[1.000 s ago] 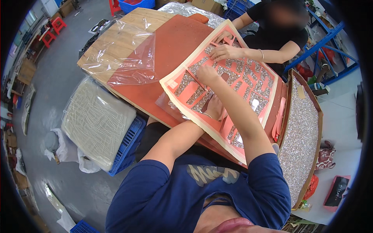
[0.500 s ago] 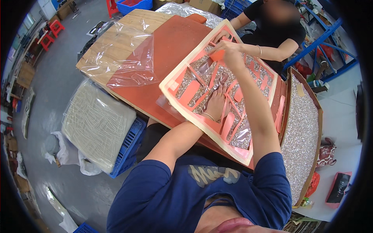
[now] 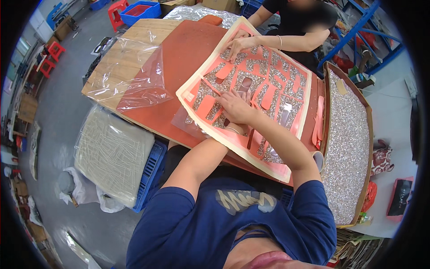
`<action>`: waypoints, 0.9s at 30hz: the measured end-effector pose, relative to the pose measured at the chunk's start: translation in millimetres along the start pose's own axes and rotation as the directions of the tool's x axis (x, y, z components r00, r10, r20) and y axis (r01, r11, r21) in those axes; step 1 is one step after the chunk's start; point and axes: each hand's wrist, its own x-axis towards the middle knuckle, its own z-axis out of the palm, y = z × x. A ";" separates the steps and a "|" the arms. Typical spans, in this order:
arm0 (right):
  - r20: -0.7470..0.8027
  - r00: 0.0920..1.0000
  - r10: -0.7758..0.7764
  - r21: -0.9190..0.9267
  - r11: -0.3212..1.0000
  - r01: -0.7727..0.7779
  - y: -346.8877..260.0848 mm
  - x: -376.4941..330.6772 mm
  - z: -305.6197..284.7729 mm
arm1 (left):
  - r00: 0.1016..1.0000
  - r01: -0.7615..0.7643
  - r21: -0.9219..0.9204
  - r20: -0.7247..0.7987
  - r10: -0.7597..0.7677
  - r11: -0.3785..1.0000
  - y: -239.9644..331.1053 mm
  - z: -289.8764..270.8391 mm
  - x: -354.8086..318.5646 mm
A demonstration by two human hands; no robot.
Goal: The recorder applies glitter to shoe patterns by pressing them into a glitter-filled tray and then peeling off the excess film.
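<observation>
A cream-edged sheet [image 3: 293, 175] lies tilted on the table, with pink cut-out shapes over a silvery glitter surface. My right hand [image 3: 236, 107] is over its middle left, fingers closed around the lower end of a thin pink strip [image 3: 209, 85] that stands up from the sheet. Beneath it, my left hand [image 3: 239, 128] rests on the sheet, mostly hidden by the right hand; its fingertips show stretched out beyond. Pink pieces [image 3: 269, 97] and shiny see-through openings lie around both hands. Across from me, a co-worker's hand [image 3: 242, 45] touches the sheet's far left part.
The red-brown tabletop [image 3: 188, 49] carries a clear plastic sheet [image 3: 143, 76] at left. A plastic-wrapped stack [image 3: 114, 152] sits on a blue crate [image 3: 150, 175]. At right stands a tray of glitter material [image 3: 345, 157], near loose pink strips [image 3: 319, 121]. Blue shelving [image 3: 358, 27] rises behind.
My right hand has come down from above the far part of the sheet to its middle left, over my left hand. The orange-pink piece near it no longer stands raised. My view has shifted slightly.
</observation>
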 end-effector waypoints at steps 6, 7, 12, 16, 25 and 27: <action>0.152 0.986 0.075 0.179 0.978 -0.102 28.6 20.4 -31.5 | 0.981 -0.031 0.012 -0.193 0.033 0.999 -4.5 -10.0 -0.4; 0.011 0.986 0.169 0.244 0.955 -0.166 40.1 25.5 -34.9 | 0.973 -0.030 0.016 -0.230 0.032 0.999 -5.4 -12.4 -0.4; 0.354 0.843 0.404 0.929 -0.049 -0.367 251.0 -4.6 -132.2 | 1.000 -0.030 0.145 0.006 0.030 0.989 27.4 0.3 27.1; -0.190 0.839 0.509 0.922 0.386 -0.025 134.2 31.8 -113.6 | 0.996 0.075 0.146 -0.050 -0.069 0.986 -16.2 1.0 17.3; -0.105 0.803 0.586 0.588 0.688 -0.425 8.3 -45.4 -65.8 | 0.924 0.338 -0.740 0.145 -0.353 0.582 -26.3 -61.5 38.8; -0.103 0.827 0.553 0.524 0.737 -0.428 -6.3 -61.2 -66.1 | 0.745 0.272 -0.883 0.445 -0.497 -0.383 -52.1 -54.5 39.1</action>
